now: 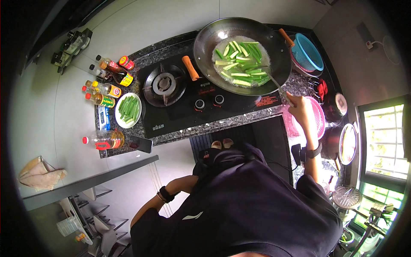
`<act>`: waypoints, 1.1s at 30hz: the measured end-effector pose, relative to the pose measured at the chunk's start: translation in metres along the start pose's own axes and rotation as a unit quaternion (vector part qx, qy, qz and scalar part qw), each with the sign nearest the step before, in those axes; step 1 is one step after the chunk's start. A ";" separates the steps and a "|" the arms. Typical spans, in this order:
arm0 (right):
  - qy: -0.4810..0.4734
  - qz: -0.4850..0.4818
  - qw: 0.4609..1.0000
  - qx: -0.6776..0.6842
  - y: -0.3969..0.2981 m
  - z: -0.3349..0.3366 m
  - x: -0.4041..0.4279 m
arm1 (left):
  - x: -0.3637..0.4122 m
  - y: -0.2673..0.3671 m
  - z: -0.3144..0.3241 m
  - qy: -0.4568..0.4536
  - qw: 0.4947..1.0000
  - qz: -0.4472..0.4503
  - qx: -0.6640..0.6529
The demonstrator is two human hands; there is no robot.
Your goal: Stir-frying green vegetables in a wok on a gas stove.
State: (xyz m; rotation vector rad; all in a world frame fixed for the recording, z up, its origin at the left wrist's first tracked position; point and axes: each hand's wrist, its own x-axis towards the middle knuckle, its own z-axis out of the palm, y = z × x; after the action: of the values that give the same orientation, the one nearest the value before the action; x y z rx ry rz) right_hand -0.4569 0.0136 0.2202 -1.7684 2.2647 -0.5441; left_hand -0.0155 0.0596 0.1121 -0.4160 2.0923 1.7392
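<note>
My right hand point(300, 108) grips the handle of a long metal cooking utensil point(278, 83), whose head dips into a large dark wok point(276, 51). Cut green vegetable strips point(239, 59) with pale insides lie in bubbling, cloudy liquid there; the utensil's head is partly hidden among them. Two orange-brown handles point(190, 68) stick out from the wok's sides. At my hip, the back of my left hand point(188, 183) shows, but its fingers are hidden against dark clothing. On the counter at the left, an oval white plate point(117, 118) bears more green vegetable strips point(130, 108).
A bare gas burner point(164, 83) sits left of the wok on the black cooktop point(183, 112). Several sauce bottles point(109, 90), an oil bottle point(107, 139) and a phone point(140, 144) line the left counter. Pink point(316, 117) and blue point(303, 51) baskets stand at the right.
</note>
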 end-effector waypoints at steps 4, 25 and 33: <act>0.017 0.060 0.998 0.021 -0.017 -0.024 -0.008 | 0.002 0.015 -0.008 -0.059 0.993 -0.099 0.031; 0.017 0.046 0.996 0.068 0.001 -0.040 -0.013 | 0.009 -0.036 0.026 0.061 0.996 0.053 -0.030; -0.026 0.053 0.997 0.057 0.002 -0.046 -0.013 | 0.011 -0.035 0.024 0.058 0.996 0.061 -0.024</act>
State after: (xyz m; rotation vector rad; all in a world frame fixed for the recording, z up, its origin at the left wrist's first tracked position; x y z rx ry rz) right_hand -0.4733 0.0340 0.2606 -1.5805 2.2312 -0.5864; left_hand -0.0069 0.0764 0.0728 -0.4189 2.2010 1.8804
